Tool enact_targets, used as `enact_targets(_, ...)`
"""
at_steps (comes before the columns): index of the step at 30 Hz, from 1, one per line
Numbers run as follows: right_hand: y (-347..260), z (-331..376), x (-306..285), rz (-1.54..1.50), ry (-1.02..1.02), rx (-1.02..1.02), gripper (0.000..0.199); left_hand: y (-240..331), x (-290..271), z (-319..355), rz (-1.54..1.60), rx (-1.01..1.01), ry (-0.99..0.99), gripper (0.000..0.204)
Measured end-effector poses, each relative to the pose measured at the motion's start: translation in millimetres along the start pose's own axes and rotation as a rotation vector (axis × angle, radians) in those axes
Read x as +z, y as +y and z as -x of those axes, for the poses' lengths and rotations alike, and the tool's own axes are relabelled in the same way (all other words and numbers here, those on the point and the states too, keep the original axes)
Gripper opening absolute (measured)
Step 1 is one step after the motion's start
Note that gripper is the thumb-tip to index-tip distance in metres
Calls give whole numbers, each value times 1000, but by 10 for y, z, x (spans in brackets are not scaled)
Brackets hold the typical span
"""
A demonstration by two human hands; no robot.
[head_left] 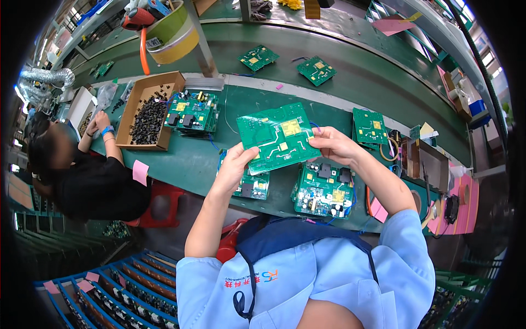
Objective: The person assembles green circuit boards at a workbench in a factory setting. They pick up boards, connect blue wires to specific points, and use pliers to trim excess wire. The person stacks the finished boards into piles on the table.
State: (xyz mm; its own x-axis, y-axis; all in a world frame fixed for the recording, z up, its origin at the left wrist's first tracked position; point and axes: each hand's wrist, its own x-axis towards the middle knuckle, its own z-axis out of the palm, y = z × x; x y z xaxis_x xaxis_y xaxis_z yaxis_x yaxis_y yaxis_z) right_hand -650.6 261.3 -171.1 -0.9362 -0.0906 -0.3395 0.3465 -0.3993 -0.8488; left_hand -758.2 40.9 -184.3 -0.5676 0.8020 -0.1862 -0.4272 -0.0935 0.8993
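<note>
Between my two hands, a green circuit board [275,131] is held up over the bench with its solder side showing. My left hand [236,164] pinches its lower left corner, thumb on top. At the right edge, my right hand [334,145] grips the same board, thumb across its face. Below it on the bench lies a stack of circuit boards [323,189], components up, with blue wires. Another board [253,186] lies partly hidden under the held one and my left hand.
A cardboard box [123,137] of small black parts stands left, beside a board stack [192,112]. More boards [370,127] sit to the right. Two boards [316,71] lie on the belt beyond. A person in black [98,181] works at the left. Blue racks [126,290] stand lower left.
</note>
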Motion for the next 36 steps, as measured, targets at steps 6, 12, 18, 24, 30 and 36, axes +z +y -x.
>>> enact_targets(6,18,-3,-90,-32,3,-29,14,-89,-268,-106,245,-52,-225,31)
enact_targets(12,-116,-33,-51,33,-27,-25,13,-81,-626,-505,394,-127,5,34)
enact_targets(18,-159,16,73,66,27,-20,10,268,-474,-750,190,-404,-252,55)
enact_targets(24,-117,18,-85,289,27,-97,8,271,-347,-628,205,-377,-358,48)
enact_targets(30,-14,-8,-123,369,86,-167,11,445,-246,-530,-188,-364,-320,45)
enact_targets(36,78,-91,-187,446,155,-298,11,619,-164,-512,-396,-388,-259,41)
